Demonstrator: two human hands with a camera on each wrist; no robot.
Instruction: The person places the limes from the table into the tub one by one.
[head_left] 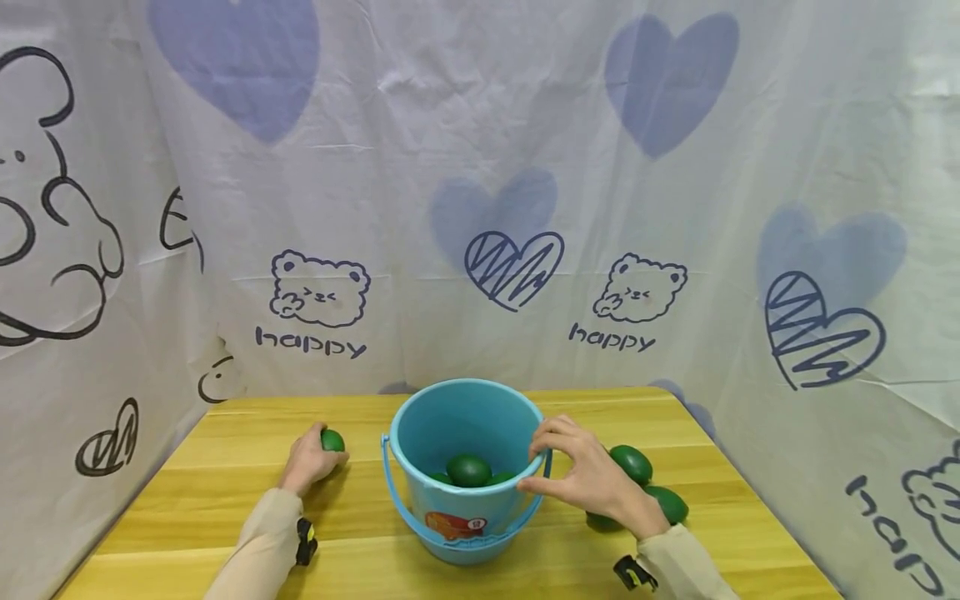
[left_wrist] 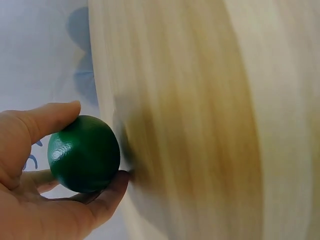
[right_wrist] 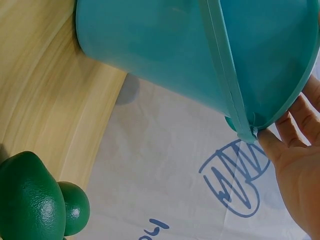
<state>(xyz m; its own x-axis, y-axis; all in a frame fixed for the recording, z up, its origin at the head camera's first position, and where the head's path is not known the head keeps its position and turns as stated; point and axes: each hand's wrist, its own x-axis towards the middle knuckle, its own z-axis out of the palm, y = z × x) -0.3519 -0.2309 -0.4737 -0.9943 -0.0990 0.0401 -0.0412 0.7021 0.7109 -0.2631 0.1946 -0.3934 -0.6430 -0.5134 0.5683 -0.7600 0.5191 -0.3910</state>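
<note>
Wood-grain table [head_left: 360, 533], heart-printed sheet [head_left: 412, 125] at 12 o'clock. Left hand [head_left: 310, 460] pinches 1 green fruit [head_left: 333, 441] at 9; right hand [head_left: 588, 477], fingers spread, grips the bucket [head_left: 465, 404] at 3.

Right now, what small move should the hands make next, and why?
Perhaps carry the green fruit toward the blue bucket: the left hand grips it, similar fruit lies inside the bucket, and the right hand holds the bucket.

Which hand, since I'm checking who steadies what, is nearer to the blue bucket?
Right. The right hand touches the blue bucket at the right side of its rim; the left hand is apart from it, off to its left, holding a green fruit.
</note>
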